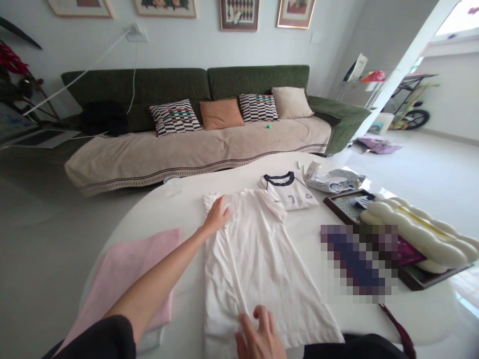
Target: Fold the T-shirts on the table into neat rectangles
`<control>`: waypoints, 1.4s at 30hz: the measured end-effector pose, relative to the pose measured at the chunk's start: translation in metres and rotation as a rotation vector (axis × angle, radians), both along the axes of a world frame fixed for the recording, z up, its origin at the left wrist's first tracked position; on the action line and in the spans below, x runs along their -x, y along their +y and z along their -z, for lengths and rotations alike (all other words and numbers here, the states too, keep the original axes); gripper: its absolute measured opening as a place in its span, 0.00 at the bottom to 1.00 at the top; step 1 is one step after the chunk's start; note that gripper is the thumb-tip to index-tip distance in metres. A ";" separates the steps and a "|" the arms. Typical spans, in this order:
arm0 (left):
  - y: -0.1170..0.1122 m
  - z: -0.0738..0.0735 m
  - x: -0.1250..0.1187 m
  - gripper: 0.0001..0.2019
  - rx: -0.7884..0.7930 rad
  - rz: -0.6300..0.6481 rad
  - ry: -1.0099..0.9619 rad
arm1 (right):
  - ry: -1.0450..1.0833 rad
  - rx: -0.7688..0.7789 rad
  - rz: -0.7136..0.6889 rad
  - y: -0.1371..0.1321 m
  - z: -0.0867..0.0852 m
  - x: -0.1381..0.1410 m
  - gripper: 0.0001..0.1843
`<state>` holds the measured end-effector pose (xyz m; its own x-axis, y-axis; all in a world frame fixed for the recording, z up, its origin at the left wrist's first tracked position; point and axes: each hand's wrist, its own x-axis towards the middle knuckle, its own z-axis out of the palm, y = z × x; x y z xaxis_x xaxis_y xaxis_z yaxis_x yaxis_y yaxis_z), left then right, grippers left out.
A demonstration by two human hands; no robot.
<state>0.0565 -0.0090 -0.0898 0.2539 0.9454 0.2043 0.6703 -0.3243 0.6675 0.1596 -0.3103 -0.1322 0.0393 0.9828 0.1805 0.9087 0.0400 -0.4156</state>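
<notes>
Head view: white shirt [269, 259] is spread on counter [189, 299], folding-up apparently left to be done; its shoulder is touched by L hand [217, 215], lower part by R hand [261, 336], fingers bent, both grips unclear. Printed tee [294, 192], adj., already folded.

Left of the white shirt [258, 259], a loose, plain black sleeve [107, 339] with a rounded edge covers the upper left arm [160, 284], its forearm bare. Plain black clothing [361, 345] shows beside the shirt's lower right hem.
</notes>
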 end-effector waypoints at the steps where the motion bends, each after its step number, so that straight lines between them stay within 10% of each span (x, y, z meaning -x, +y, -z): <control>1: -0.013 0.006 0.002 0.26 -0.035 0.064 0.069 | -0.014 -0.049 -0.013 0.001 -0.001 0.003 0.21; 6: -0.051 0.028 0.004 0.31 -0.049 0.194 0.444 | 0.018 -0.067 -0.097 -0.001 0.003 0.021 0.39; 12: -0.045 -0.003 -0.011 0.30 0.078 0.165 0.517 | 0.152 -0.066 -0.157 0.007 -0.023 -0.049 0.26; 17: -0.044 -0.030 -0.080 0.24 -0.023 0.287 0.360 | 0.071 -0.150 0.311 0.014 -0.024 -0.132 0.22; 25: -0.020 -0.026 -0.175 0.24 0.302 0.154 0.281 | 0.112 0.000 0.399 0.003 -0.002 -0.157 0.14; 31: 0.007 -0.018 -0.167 0.16 0.236 -0.035 0.100 | 0.175 -0.042 0.369 0.001 -0.020 -0.150 0.10; 38: 0.032 -0.033 -0.107 0.12 0.257 -0.126 -0.116 | 0.171 -0.114 -0.020 -0.007 -0.033 -0.102 0.13; 42: 0.026 -0.025 -0.096 0.13 0.324 -0.137 -0.136 | 0.144 -0.122 0.066 -0.006 -0.025 -0.090 0.15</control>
<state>0.1528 0.0165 -0.0645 0.1122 0.9898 -0.0881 0.5908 0.0048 0.8068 0.2500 -0.3167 -0.1077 0.1371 0.9485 0.2856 0.8426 0.0400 -0.5371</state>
